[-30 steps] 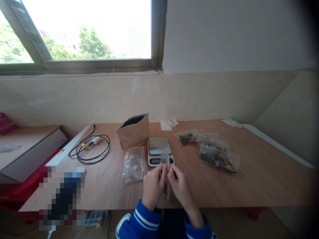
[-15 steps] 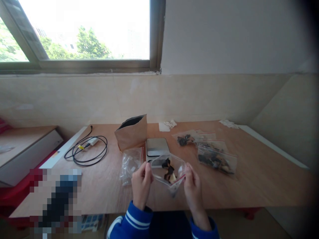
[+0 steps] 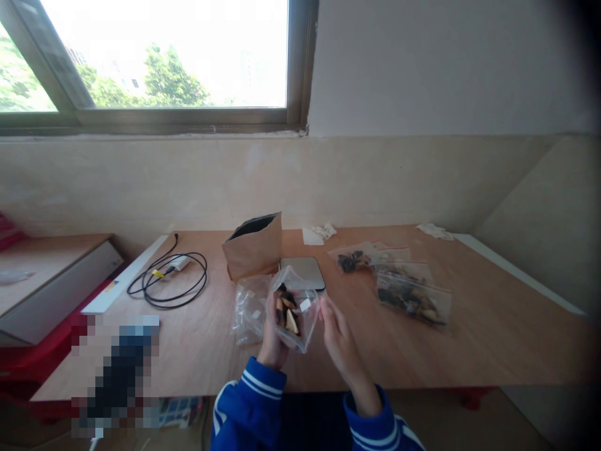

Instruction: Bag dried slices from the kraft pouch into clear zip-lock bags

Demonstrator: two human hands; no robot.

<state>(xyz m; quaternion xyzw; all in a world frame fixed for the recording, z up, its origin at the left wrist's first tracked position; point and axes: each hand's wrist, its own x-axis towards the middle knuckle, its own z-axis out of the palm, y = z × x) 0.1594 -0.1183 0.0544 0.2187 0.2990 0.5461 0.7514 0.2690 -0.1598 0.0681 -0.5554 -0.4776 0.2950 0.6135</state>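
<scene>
A clear zip bag [image 3: 307,316] with dark and pale dried pieces [image 3: 287,310] in it is held up between my hands, in front of the scale. Behind and under the bag, my left hand [image 3: 273,341] is wrapped round its left side, its fingers partly hidden. My right hand [image 3: 334,322] pinches the bag's right edge near the red zip strip. The scale [image 3: 303,270], with a flat metal top, lies just beyond and is partly covered by the bag. Left of my hands rests a clear bag [image 3: 246,313] that holds several empty-looking plastic bags.
An open brown paper pouch [image 3: 253,247] stands behind the scale's left. Several filled zip bags [image 3: 413,297] lie to the right. A coiled black cable [image 3: 166,280] is at the left, crumpled tissue [image 3: 323,232] at the back, and a blurred-out dark object [image 3: 119,369] near the front left.
The zip bag has moved left and tilted, its dried pieces now showing more. My left hand has gone from pinching its left edge to supporting it from below; my right hand has shifted left.
</scene>
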